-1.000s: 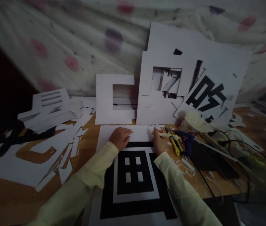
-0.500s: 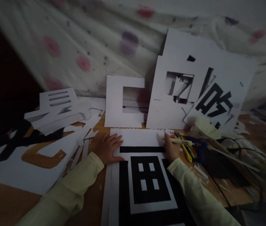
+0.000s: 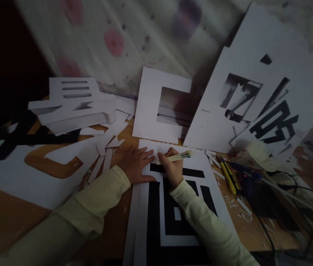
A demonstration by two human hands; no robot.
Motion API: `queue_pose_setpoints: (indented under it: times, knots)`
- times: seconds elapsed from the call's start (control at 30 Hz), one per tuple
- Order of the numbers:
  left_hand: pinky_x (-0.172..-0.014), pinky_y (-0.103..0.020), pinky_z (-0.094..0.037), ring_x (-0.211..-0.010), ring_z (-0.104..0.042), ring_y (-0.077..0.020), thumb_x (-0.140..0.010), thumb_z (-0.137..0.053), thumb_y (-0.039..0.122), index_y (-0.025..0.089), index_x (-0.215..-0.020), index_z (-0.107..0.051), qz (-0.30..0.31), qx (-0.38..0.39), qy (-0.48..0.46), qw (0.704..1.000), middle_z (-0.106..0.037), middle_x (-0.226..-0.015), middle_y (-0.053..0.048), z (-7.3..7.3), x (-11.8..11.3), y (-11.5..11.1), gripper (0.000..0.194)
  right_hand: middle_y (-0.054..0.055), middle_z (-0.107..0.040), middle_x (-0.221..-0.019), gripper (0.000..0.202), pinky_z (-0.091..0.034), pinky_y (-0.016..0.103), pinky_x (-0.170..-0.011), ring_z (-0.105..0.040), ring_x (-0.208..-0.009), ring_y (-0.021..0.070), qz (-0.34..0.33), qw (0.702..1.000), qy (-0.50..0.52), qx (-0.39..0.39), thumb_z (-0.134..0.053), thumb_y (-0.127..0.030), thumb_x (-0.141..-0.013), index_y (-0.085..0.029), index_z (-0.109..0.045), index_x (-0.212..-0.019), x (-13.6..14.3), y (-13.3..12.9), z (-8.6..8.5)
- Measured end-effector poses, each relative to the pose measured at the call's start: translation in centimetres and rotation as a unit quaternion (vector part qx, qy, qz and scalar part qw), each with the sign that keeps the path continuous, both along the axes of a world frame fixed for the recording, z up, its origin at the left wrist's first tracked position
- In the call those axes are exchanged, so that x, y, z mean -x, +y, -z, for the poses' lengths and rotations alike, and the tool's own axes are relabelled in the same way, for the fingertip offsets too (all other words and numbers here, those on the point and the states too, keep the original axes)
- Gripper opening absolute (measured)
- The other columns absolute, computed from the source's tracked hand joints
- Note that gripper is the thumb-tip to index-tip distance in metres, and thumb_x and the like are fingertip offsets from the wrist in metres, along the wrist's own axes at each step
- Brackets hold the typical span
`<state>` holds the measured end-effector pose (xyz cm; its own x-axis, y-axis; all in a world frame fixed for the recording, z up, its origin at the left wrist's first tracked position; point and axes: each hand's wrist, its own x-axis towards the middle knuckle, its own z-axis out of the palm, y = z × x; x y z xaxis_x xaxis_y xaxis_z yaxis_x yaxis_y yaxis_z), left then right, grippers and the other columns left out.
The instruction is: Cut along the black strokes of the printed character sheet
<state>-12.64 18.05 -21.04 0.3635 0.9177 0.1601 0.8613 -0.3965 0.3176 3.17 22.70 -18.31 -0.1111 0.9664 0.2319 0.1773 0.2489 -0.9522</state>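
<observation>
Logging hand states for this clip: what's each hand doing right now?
Left hand: open, fingers spread, resting on the white board's left edge.
Right hand: closed on a multicolor pen.

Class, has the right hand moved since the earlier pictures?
Yes: the right hand has moved left, from the black bar's right end towards its left end.

Left hand [image 3: 137,165]: flat, palm down, fingers spread, center of frame. Right hand [image 3: 172,166]: just right of it, fingers curled in a pen grip. Both forearms angle up from the bottom corners.
</observation>
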Motion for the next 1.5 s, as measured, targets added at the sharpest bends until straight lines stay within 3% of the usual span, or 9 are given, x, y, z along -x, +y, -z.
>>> queue_pose_setpoints:
  times: [0.13,0.43,0.9,1.5]
  knots:
    - [-0.111,-0.062,-0.013,-0.137,-0.031,-0.0316,-0.074,-0.057,0.069,0.025,-0.134,-0.046,0.0,-0.007,-0.016,1.0,-0.04,-0.147,-0.006,0.11,0.12,0.05,0.075,-0.009,-0.037,-0.046,0.031,-0.03,0.024,-0.045,-0.034,-0.045,0.0083,-0.024,0.999,-0.041,-0.01,-0.063,-0.028,-0.067,-0.023,-0.036,-0.052,0.51,-0.19,1.44]
    - [-0.11,-0.066,-0.011,-0.134,-0.038,-0.0317,-0.075,-0.062,0.062,0.023,-0.125,-0.054,-0.004,0.005,-0.05,0.999,-0.048,-0.141,-0.008,-0.16,0.68,0.18,0.065,-0.009,-0.038,-0.046,0.032,-0.029,0.023,-0.045,-0.035,-0.044,0.0081,-0.027,0.99,-0.132,-0.029,-0.061,-0.026,-0.072,-0.023,-0.035,-0.053,0.5,0.44,1.38]
    - [-0.11,-0.065,-0.015,-0.131,-0.04,-0.0329,-0.072,-0.065,0.062,0.021,-0.123,-0.056,0.0,-0.008,-0.058,0.998,-0.05,-0.139,-0.009,-0.15,0.76,0.35,0.066,-0.008,-0.038,-0.046,0.033,-0.031,0.022,-0.044,-0.037,-0.044,0.0075,-0.033,0.989,-0.137,-0.035,-0.061,-0.027,-0.072,-0.023,-0.035,-0.053,0.61,0.45,1.55]
    - [-0.113,-0.061,-0.009,-0.132,-0.04,-0.0311,-0.074,-0.062,0.062,0.022,-0.122,-0.057,0.004,-0.017,-0.06,0.998,-0.05,-0.139,-0.007,0.19,0.83,0.41,0.063,-0.008,-0.039,-0.044,0.031,-0.03,0.022,-0.042,-0.035,-0.042,0.0074,-0.058,0.987,-0.15,-0.021,-0.059,-0.024,-0.068,-0.023,-0.034,-0.049,0.57,0.13,1.22]
